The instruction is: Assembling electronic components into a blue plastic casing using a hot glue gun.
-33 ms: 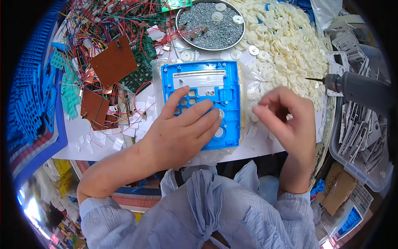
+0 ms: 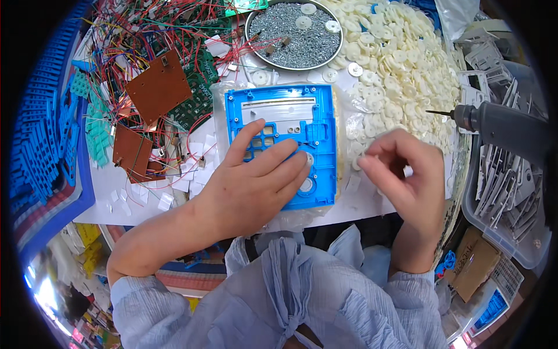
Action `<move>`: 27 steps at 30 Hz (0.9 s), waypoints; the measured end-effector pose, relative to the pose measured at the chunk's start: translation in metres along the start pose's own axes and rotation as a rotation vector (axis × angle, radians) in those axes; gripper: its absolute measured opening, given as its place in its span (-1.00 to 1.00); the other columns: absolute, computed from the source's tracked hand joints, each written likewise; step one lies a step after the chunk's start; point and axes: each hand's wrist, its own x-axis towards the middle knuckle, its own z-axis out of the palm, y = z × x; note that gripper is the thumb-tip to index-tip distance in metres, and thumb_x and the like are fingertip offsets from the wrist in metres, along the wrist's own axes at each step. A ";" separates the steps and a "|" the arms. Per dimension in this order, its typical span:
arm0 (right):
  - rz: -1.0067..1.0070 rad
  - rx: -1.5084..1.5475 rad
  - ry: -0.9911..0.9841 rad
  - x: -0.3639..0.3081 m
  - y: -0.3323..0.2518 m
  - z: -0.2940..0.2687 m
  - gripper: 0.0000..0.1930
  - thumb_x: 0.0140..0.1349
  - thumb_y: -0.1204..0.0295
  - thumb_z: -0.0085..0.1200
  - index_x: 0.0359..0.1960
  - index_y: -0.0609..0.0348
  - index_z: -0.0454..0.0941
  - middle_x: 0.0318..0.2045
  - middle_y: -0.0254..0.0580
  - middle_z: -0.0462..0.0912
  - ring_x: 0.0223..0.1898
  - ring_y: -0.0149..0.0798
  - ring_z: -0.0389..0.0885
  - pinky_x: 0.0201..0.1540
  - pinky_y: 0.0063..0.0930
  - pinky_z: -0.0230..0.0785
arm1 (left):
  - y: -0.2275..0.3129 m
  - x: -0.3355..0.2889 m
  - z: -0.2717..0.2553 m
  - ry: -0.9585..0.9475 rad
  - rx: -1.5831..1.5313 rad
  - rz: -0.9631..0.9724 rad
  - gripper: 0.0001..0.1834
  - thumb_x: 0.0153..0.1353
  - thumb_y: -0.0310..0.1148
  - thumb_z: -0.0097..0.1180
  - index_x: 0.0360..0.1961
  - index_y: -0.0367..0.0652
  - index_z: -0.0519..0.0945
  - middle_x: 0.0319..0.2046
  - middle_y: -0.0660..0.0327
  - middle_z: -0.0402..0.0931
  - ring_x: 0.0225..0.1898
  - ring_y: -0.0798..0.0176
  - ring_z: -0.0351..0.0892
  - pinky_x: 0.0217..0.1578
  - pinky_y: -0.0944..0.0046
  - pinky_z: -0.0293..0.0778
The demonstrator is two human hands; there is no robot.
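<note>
A blue plastic housing [image 2: 325, 174] with a silver-grey strip near its top and a grid of square openings lies inner side up before me. My left hand [image 2: 250, 180] rests across its lower left, fingers spread and stretched. Its fingertips reach a small whitish disc [image 2: 310, 158] set in the housing, partly covered by them. To the right of the housing, apart from it, my right hand [image 2: 404, 171] hovers with thumb and forefinger brought together. Whether anything is pinched there I cannot make out.
A round tray [image 2: 249, 43] of small screws stands at the back, beside heaped cream discs [image 2: 401, 64]. Wired circuit boards [image 2: 158, 87] crowd the left. A grey electric screwdriver [image 2: 500, 125] juts in from the right, above a clear bin [image 2: 526, 259] of grey-white parts.
My right hand has shifted very slightly to the right, its fingers still pinched. The left hand keeps its place on the housing.
</note>
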 end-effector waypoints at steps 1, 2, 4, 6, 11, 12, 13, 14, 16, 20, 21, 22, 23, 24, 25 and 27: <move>-0.011 0.000 0.022 -0.008 -0.002 -0.001 -0.85 0.12 0.53 0.38 -0.40 0.24 0.60 -0.70 -0.41 0.45 -0.64 -0.59 0.36 -0.57 -0.61 0.12 | 0.000 0.000 -0.001 -0.009 0.009 0.002 -0.57 0.14 -0.34 0.14 0.06 -0.09 0.68 0.07 0.37 0.55 0.20 0.30 0.49 0.40 -0.32 0.04; -0.022 0.000 0.044 -0.015 -0.005 -0.002 -0.84 0.11 0.53 0.39 -0.41 0.23 0.60 -0.70 -0.40 0.46 -0.64 -0.59 0.36 -0.57 -0.61 0.12 | 0.001 0.000 -0.001 -0.018 0.018 0.003 -0.57 0.14 -0.33 0.14 0.07 -0.09 0.68 0.07 0.37 0.55 0.19 0.30 0.50 0.41 -0.32 0.02; -0.030 -0.022 0.089 -0.025 -0.012 -0.007 -0.82 0.05 0.51 0.42 -0.44 0.22 0.61 -0.68 -0.40 0.47 -0.66 -0.57 0.35 -0.59 -0.60 0.09 | 0.005 -0.001 0.000 -0.010 0.038 -0.020 -0.57 0.13 -0.34 0.14 0.07 -0.10 0.68 0.06 0.35 0.55 0.18 0.30 0.50 0.41 -0.33 0.01; -0.050 -0.048 0.117 -0.033 -0.016 -0.013 -0.81 0.02 0.49 0.44 -0.47 0.21 0.61 -0.67 -0.39 0.48 -0.66 -0.57 0.36 -0.59 -0.61 0.08 | 0.010 -0.002 -0.001 -0.009 0.047 -0.047 -0.56 0.13 -0.36 0.14 0.07 -0.12 0.67 0.05 0.33 0.56 0.17 0.29 0.51 0.41 -0.33 0.00; -0.092 -0.073 0.314 -0.050 -0.022 -0.026 -0.79 -0.11 0.47 0.50 -0.47 0.22 0.68 -0.64 -0.40 0.51 -0.63 -0.56 0.38 -0.58 -0.61 0.06 | 0.018 0.003 -0.002 -0.020 0.042 -0.084 -0.56 0.12 -0.37 0.15 0.07 -0.16 0.66 0.03 0.28 0.56 0.16 0.27 0.52 0.41 -0.34 0.00; -0.145 -0.027 0.381 -0.050 -0.019 -0.027 -0.78 -0.10 0.49 0.48 -0.43 0.25 0.68 -0.60 -0.36 0.54 -0.60 -0.53 0.42 -0.54 -0.62 0.13 | 0.018 0.004 -0.003 -0.028 0.029 -0.097 -0.56 0.11 -0.37 0.15 0.07 -0.17 0.66 0.03 0.27 0.56 0.15 0.26 0.52 0.41 -0.34 0.01; -0.198 0.017 0.450 -0.049 -0.016 -0.027 -0.78 -0.08 0.51 0.46 -0.39 0.29 0.69 -0.55 -0.31 0.57 -0.56 -0.49 0.46 -0.51 -0.62 0.20 | 0.017 0.005 -0.004 -0.035 0.014 -0.107 -0.55 0.11 -0.37 0.15 0.07 -0.18 0.66 0.04 0.27 0.56 0.15 0.26 0.52 0.41 -0.33 0.01; -0.251 0.061 0.519 -0.047 -0.012 -0.028 -0.76 -0.07 0.53 0.45 -0.35 0.32 0.69 -0.50 -0.27 0.60 -0.53 -0.46 0.50 -0.47 -0.63 0.27 | 0.017 0.006 -0.004 -0.043 0.000 -0.118 -0.55 0.11 -0.38 0.15 0.07 -0.19 0.66 0.04 0.26 0.56 0.15 0.25 0.52 0.40 -0.33 0.01; -0.351 0.046 0.587 -0.047 -0.003 -0.037 -0.73 0.06 0.52 0.36 -0.19 0.37 0.66 -0.33 -0.13 0.65 -0.38 -0.34 0.61 -0.31 -0.53 0.43 | 0.023 0.008 -0.003 -0.046 0.033 -0.115 -0.55 0.10 -0.38 0.16 0.07 -0.21 0.65 0.04 0.25 0.56 0.15 0.22 0.52 0.41 -0.32 0.01; -0.030 -0.103 0.562 -0.059 0.028 -0.082 -0.38 0.39 0.08 0.09 0.36 0.14 0.32 0.26 0.16 0.44 0.24 -0.08 0.45 0.33 -0.08 0.22 | 0.025 0.005 -0.005 -0.064 0.094 -0.076 -0.53 0.10 -0.35 0.18 0.08 -0.25 0.63 0.03 0.24 0.56 0.14 0.19 0.51 0.40 -0.34 -0.01; -0.191 0.069 0.603 -0.052 0.034 -0.098 -0.40 0.40 0.10 0.09 0.34 0.21 0.35 0.19 0.12 0.48 0.16 -0.12 0.48 0.24 -0.15 0.28 | 0.024 0.007 -0.008 -0.095 0.057 -0.084 -0.54 0.10 -0.37 0.19 0.07 -0.24 0.64 0.02 0.22 0.56 0.12 0.16 0.52 0.38 -0.30 0.07; -0.364 0.248 0.620 -0.043 0.038 -0.110 -0.41 0.41 0.12 0.09 0.32 0.28 0.38 0.12 0.07 0.52 0.08 -0.17 0.52 0.15 -0.21 0.34 | 0.021 0.012 -0.012 -0.129 0.022 -0.090 -0.55 0.09 -0.38 0.21 0.06 -0.22 0.64 0.01 0.21 0.56 0.10 0.13 0.54 0.35 -0.26 0.15; -0.536 0.406 0.610 -0.030 0.036 -0.119 -0.42 0.41 0.14 0.10 0.29 0.34 0.41 0.05 0.03 0.55 0.00 -0.21 0.55 0.06 -0.28 0.40 | 0.018 0.016 -0.017 -0.164 -0.012 -0.099 -0.56 0.09 -0.40 0.22 0.05 -0.21 0.64 0.00 0.19 0.57 0.08 0.10 0.55 0.32 -0.22 0.23; -0.710 0.600 0.388 -0.014 0.036 -0.120 -0.33 0.44 0.02 0.05 0.38 0.29 0.31 0.21 0.15 0.47 0.20 -0.12 0.44 0.25 -0.12 0.27 | 0.008 0.023 -0.020 -0.100 -0.130 -0.085 -0.60 0.09 -0.43 0.22 0.01 -0.19 0.65 -0.03 0.17 0.58 0.05 0.07 0.57 0.26 -0.16 0.31; -0.796 0.637 0.262 0.004 0.039 -0.122 -0.29 0.45 -0.01 0.02 0.43 0.27 0.24 0.30 0.19 0.40 0.29 -0.07 0.38 0.35 -0.05 0.21 | -0.011 0.033 -0.022 -0.031 -0.251 -0.065 -0.64 0.09 -0.45 0.23 -0.03 -0.17 0.66 -0.05 0.15 0.59 0.02 0.03 0.59 0.19 -0.09 0.39; -0.865 0.568 0.097 0.043 0.053 -0.133 -0.27 0.47 0.03 -0.01 0.49 0.24 0.14 0.42 0.20 0.27 0.39 -0.01 0.31 0.44 -0.01 0.16 | -0.055 0.066 -0.021 0.243 -0.235 0.011 -0.81 0.11 -0.54 0.23 -0.21 -0.17 0.66 -0.17 0.10 0.62 -0.11 -0.07 0.62 -0.08 0.08 0.57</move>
